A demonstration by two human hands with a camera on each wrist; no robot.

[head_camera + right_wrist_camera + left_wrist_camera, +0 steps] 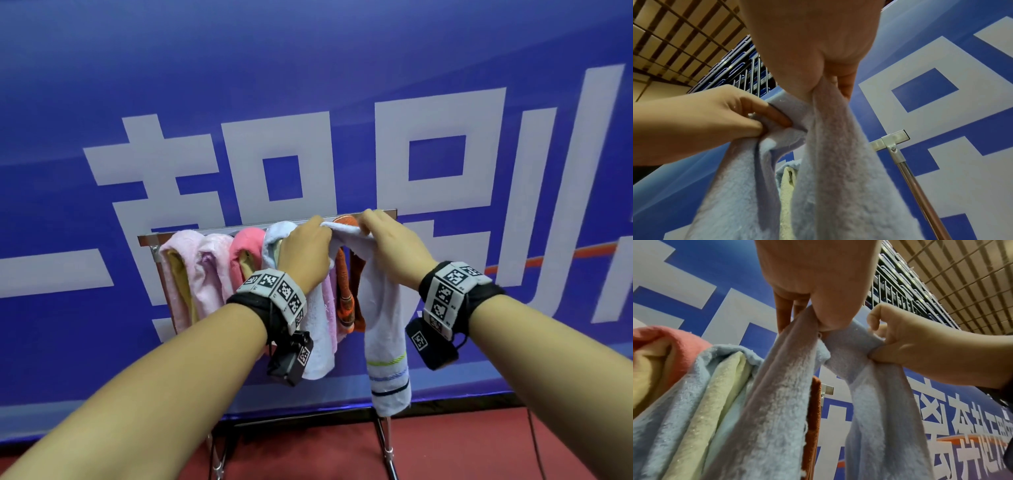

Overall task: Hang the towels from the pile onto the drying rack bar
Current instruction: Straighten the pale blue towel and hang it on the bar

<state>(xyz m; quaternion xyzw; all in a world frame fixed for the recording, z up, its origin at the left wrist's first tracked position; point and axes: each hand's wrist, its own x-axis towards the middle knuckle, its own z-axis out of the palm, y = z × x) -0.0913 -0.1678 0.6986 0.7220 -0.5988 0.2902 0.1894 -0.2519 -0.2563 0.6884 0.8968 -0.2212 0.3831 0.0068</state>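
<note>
A pale blue towel (383, 308) with striped ends hangs from both my hands just in front of the drying rack bar (390, 213). My left hand (308, 246) pinches its top edge on the left, and my right hand (383, 240) pinches it on the right. The left wrist view shows the towel (777, 402) gripped between thumb and fingers, with the right hand (906, 344) beside it. From the right wrist, the same towel (838, 162) drops from my grip, and the left hand (719, 112) holds its other fold. The pile is out of sight.
Several towels hang on the bar: pale pink (191, 274), bright pink (245, 253), light blue (277, 240) and orange (346, 291). The bar's right end joint (892, 139) and metal post (920, 194) stand close by. A blue banner wall (308, 102) is behind, red floor (445, 452) below.
</note>
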